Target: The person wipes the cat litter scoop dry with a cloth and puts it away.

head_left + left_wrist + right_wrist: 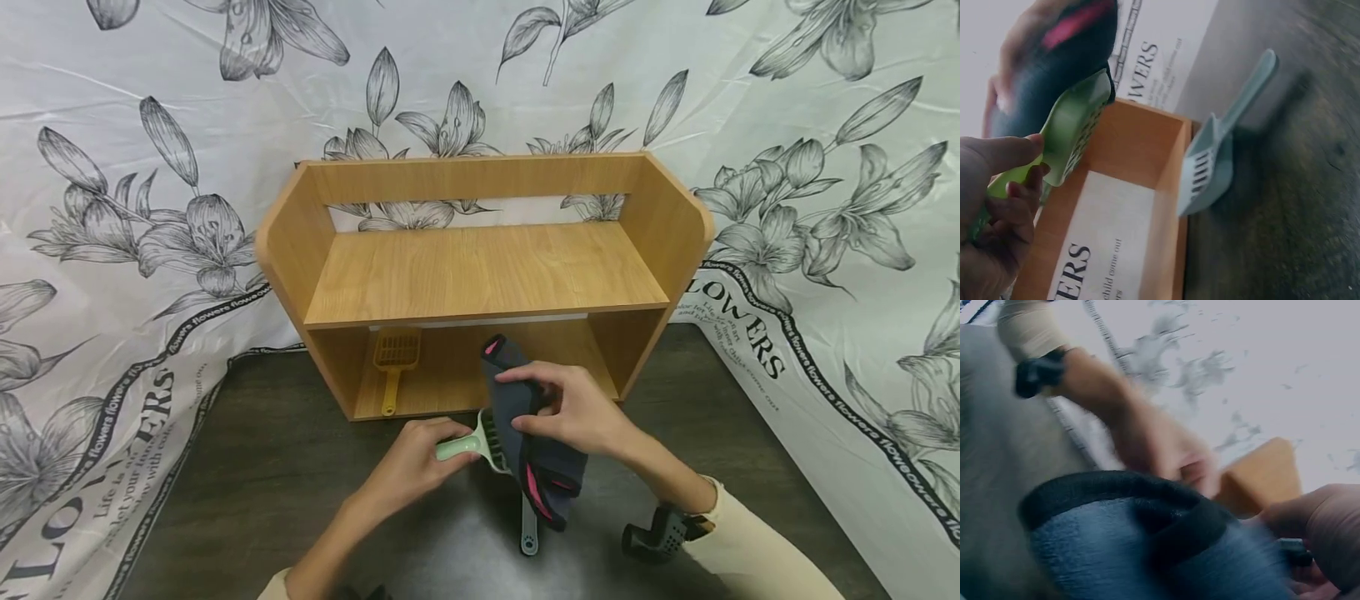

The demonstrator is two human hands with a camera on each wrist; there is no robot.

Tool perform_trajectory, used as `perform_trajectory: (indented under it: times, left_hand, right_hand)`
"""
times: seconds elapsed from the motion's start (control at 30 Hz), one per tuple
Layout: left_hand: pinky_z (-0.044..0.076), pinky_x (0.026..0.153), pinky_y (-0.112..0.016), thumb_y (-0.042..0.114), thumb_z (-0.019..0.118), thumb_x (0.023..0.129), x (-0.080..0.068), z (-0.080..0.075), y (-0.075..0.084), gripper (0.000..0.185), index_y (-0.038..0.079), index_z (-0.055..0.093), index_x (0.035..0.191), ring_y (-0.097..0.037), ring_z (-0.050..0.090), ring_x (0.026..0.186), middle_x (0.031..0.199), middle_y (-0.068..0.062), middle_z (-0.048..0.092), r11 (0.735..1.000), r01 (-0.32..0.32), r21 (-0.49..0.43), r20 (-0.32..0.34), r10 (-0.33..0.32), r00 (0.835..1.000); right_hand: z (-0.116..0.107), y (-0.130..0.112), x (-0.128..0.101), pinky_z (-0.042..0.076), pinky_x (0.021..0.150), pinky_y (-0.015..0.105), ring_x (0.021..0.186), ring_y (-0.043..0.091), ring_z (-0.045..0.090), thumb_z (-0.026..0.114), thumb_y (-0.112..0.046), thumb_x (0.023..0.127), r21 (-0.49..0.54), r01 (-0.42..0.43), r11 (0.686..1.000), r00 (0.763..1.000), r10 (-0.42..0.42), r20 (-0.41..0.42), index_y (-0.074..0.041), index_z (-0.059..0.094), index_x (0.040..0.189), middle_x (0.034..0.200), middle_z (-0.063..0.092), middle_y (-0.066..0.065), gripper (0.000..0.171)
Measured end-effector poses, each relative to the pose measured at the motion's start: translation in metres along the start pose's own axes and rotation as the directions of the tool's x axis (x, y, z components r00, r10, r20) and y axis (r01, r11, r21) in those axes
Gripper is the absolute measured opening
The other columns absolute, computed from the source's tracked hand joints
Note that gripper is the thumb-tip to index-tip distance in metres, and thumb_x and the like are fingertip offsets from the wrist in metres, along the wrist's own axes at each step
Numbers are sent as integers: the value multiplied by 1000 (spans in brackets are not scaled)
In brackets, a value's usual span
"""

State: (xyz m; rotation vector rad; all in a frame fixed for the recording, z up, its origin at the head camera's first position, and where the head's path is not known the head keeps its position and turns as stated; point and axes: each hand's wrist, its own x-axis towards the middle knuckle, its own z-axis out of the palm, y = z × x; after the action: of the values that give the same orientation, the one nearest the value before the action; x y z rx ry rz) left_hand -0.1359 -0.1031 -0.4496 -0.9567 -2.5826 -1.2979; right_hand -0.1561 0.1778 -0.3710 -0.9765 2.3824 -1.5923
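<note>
Yellow scoop (393, 363) lies at the left of the lower shelf (457, 379), slotted head toward the back, handle toward the front edge.

Left hand (415, 464) grips the pale green scoop (480, 439) by its handle, fingers curled round it, thumb on top. The scoop is slotted plastic, held above the table (285, 492) just in front of the shelf unit (480, 275). In the left wrist view the green scoop (1075, 134) tilts up with its head against the cloth (1060, 59).

The cloth (528, 429) is dark grey-blue with pink trim, draped over the green scoop's head and hanging down past it. Right hand (573, 412) pinches it from the right, index finger stretched over the top, thumb underneath, wrist bent inward. Both hands are close together and meet at the scoop's head.

Grey-blue scoop (528, 529) lies on the table below the cloth, mostly covered in the head view, with only its handle end showing. The left wrist view shows the grey-blue scoop (1219, 153) whole: slotted head near the shelf corner, handle pointing away.

The right wrist view is blurred and shows only the cloth (1147, 544) and the hands.
</note>
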Motion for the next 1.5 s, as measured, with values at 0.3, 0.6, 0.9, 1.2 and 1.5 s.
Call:
perform_trajectory:
  times: [0.3, 0.6, 0.9, 1.2, 1.5]
  left_hand:
    - [49, 62, -22, 13, 86, 90, 2, -2, 4, 23, 0, 80, 108, -3, 58, 72, 97, -4, 79, 1000, -9, -22, -19, 9, 1000]
    - [59, 78, -31, 13, 86, 90, -5, -10, -1, 25, 2, 80, 110, -11, 73, 91, 104, -4, 80, 1000, -19, -1, -13, 19, 1000]
    - [56, 68, -24, 12, 84, 92, -7, -30, -7, 19, 5, 80, 109, -2, 65, 79, 97, 1, 78, 994, -54, -96, 102, 64, 993]
    - [53, 66, -22, 13, 82, 95, 12, -33, 4, 19, 10, 80, 113, -3, 64, 78, 98, 3, 77, 945, -249, -214, 127, 279, 952]
    - [57, 70, -25, 11, 83, 93, 20, -32, 4, 19, 8, 81, 112, -2, 66, 82, 96, 3, 77, 939, -258, -229, 156, 297, 942]
  right_hand:
    - [28, 20, 10, 52, 66, 23, 72, 5, 55, 88, -3, 84, -391, 24, 920, 999, -32, -15, -11, 73, 131, 118, 76, 6, 50]
    - [-8, 22, -3, 58, 66, 29, 79, 11, 64, 89, 0, 82, -484, -11, 875, 991, -54, -121, -10, 74, 130, 120, 75, 8, 52]
    - [-67, 24, -10, 49, 57, 26, 67, 11, 56, 83, 8, 86, -226, 49, 973, 989, -78, -122, -11, 71, 134, 112, 72, 8, 53]
    - [-62, 57, 18, 42, 51, 25, 55, 10, 49, 78, 12, 87, 52, 150, 987, 984, -154, 91, -1, 68, 134, 94, 68, 3, 50]
    - [-47, 71, 37, 33, 44, 29, 45, 18, 39, 65, 22, 89, 294, 196, 935, 906, -288, 310, -8, 68, 134, 113, 65, 1, 54]
